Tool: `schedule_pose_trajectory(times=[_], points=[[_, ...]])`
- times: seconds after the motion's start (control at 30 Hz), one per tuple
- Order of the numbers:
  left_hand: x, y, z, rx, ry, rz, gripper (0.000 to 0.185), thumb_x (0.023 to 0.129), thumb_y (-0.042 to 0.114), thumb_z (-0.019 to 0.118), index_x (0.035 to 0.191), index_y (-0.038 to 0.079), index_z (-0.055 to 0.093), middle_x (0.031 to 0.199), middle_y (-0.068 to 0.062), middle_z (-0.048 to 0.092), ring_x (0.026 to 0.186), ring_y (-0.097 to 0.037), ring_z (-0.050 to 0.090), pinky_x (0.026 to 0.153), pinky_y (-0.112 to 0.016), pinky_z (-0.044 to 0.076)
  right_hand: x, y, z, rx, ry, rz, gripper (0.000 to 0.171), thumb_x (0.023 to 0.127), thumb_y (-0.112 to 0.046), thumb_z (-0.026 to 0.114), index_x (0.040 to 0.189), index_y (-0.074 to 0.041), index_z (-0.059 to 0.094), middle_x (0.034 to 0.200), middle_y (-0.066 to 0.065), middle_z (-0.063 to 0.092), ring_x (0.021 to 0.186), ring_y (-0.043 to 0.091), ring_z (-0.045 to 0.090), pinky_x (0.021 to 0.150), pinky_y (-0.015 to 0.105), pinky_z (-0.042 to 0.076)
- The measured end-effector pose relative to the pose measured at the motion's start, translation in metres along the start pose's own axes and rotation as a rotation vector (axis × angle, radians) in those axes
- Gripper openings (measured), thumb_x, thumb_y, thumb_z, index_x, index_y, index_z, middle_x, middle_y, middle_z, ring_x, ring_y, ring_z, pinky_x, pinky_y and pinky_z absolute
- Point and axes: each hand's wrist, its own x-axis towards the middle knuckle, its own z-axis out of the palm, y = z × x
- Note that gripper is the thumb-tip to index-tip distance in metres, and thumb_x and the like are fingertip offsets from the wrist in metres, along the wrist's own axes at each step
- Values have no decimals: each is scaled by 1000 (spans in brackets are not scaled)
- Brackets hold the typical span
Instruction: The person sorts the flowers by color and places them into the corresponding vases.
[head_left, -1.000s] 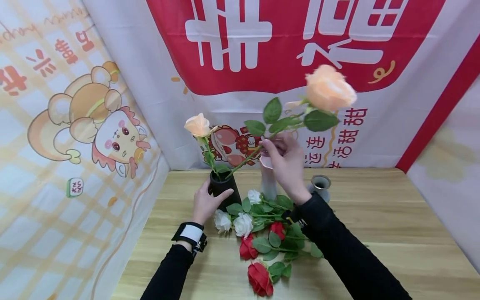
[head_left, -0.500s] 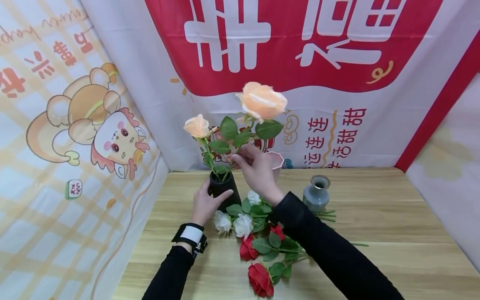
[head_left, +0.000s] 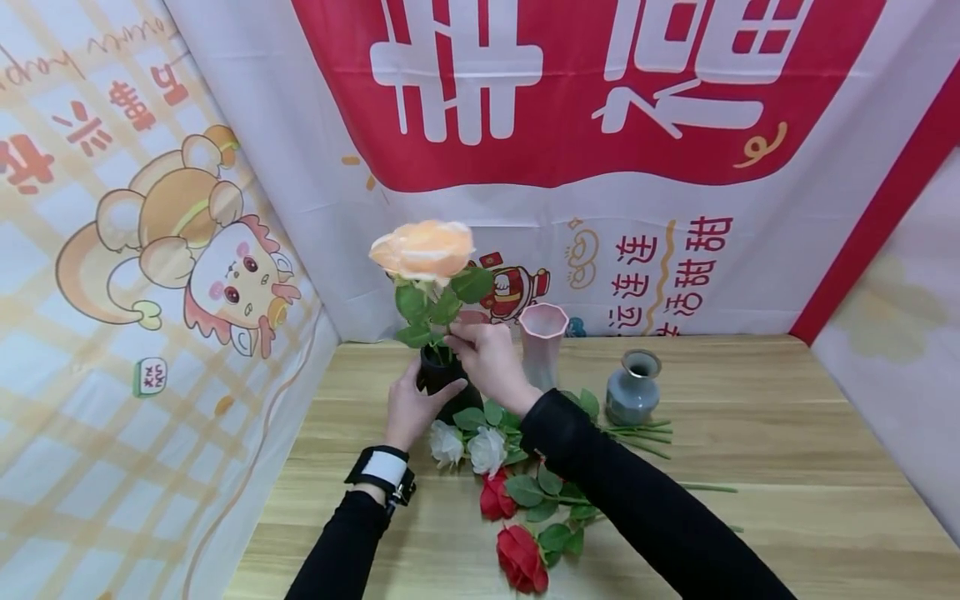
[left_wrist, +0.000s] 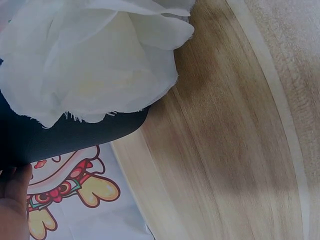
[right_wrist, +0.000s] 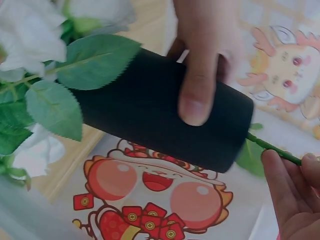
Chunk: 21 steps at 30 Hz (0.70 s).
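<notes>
A black vase (head_left: 448, 385) stands at the back of the wooden table (head_left: 750, 433), and my left hand (head_left: 417, 398) grips it round the side. In the right wrist view the left hand's thumb (right_wrist: 198, 95) presses across the black vase (right_wrist: 145, 112). My right hand (head_left: 459, 335) pinches the green stem (right_wrist: 272, 146) of a peach rose (head_left: 423, 248) just above the vase mouth, the stem running into the vase. The bloom is blurred and overlaps a second peach rose standing there. A white rose (left_wrist: 85, 60) lies against the vase foot.
White roses (head_left: 467, 446) and red roses (head_left: 519, 557) with leafy stems lie on the table in front of the vase. A pink vase (head_left: 542, 343) and a grey-blue vase (head_left: 633, 390) stand to the right. Printed cloth walls (head_left: 187, 250) close the back and left.
My right hand has swung the peach rose from the upper right over to the left and down, so its stem now runs into the black vase. The left hand has stayed on the vase.
</notes>
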Motion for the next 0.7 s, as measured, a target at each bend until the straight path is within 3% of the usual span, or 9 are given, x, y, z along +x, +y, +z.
schedule_pose_trajectory(times=[0.1, 0.33, 0.5, 0.63, 0.7], points=[[-1, -1, 0, 2, 8, 22, 60, 74, 59, 79, 118, 22, 61, 109, -3, 69, 101, -21, 64, 81, -46, 52, -3, 0, 5, -20, -78, 38, 19, 95, -3, 65, 111, 3, 73, 98, 14, 72, 63, 16, 64, 50, 24, 42], [-2, -1, 2, 4, 3, -5, 58, 76, 55, 80, 113, 13, 67, 104, -7, 70, 97, -23, 65, 82, -47, 51, -3, -2, 14, -216, -220, 84, 24, 100, -11, 60, 120, -3, 70, 98, 9, 70, 90, 20, 67, 75, 30, 54], [-1, 0, 1, 12, 5, -3, 56, 77, 52, 80, 117, 15, 64, 106, -9, 70, 98, -24, 64, 81, -45, 50, -3, -2, 19, -305, -248, 100, 25, 100, -11, 59, 122, -6, 70, 95, 6, 68, 86, 20, 66, 70, 31, 55], [0, -1, 1, 34, -3, 1, 60, 79, 55, 78, 123, 18, 61, 108, -9, 69, 100, -26, 64, 81, -45, 50, -4, 0, 22, -328, -234, 73, 19, 100, -13, 60, 110, -7, 75, 91, 5, 67, 83, 18, 65, 67, 31, 54], [0, -2, 0, 38, -16, -10, 63, 79, 58, 76, 126, 21, 59, 112, -10, 68, 103, -27, 63, 83, -46, 50, -6, 1, 23, -306, -214, 63, 19, 98, -15, 63, 108, -5, 75, 92, 6, 67, 86, 19, 64, 72, 32, 53]])
